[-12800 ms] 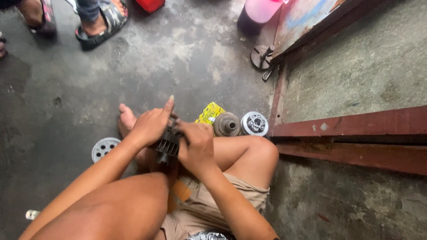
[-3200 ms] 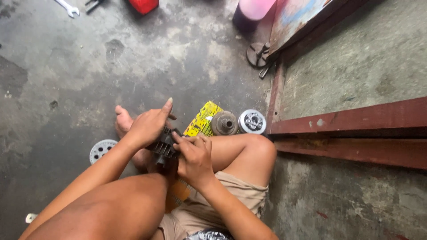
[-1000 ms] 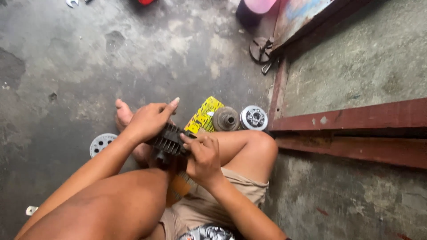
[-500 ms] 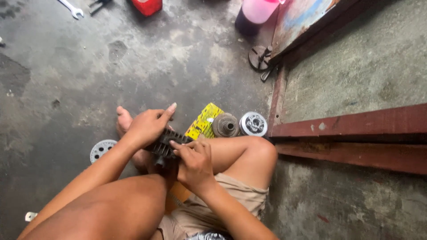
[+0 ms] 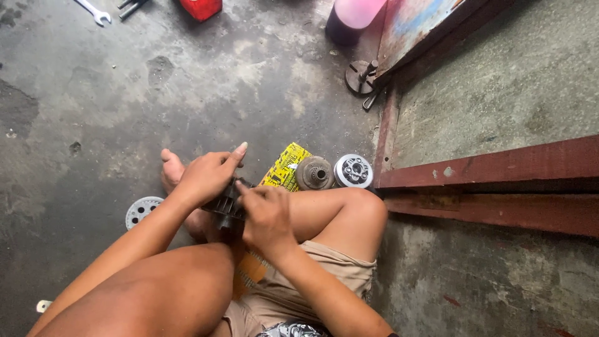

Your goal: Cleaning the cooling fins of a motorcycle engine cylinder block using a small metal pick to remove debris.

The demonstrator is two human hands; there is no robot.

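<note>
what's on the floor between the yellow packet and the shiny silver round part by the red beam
A dull grey-brown round metal part sits between the yellow packet and silver part, in the head view.

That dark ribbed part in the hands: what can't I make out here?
- Dark ribbed part, head view: mostly covered by the left hand and right hand; its full shape and each grip on it stay hidden.
- Yellow packet: lower end behind the right hand.
- Pink container and wrench: cut off by the top edge.
</note>
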